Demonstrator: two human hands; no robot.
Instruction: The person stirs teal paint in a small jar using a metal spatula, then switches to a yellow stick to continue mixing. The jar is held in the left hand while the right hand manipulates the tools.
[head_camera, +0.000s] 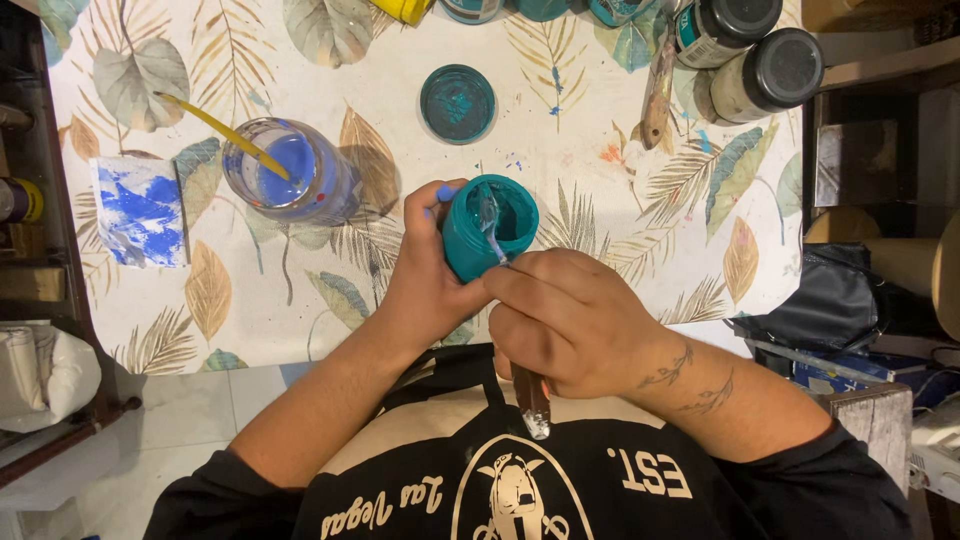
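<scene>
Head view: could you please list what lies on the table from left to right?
Blue-stained rag → glass of blue water with a yellow brush → left hand holding the open teal jar → right hand → two black-lidded jars.

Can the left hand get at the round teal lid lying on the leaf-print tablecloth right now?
Probably not as things stand: the left hand is wrapped around the open teal paint jar. The round teal lid lies apart with bare leaf-print tablecloth between, so the path itself is free.
</scene>
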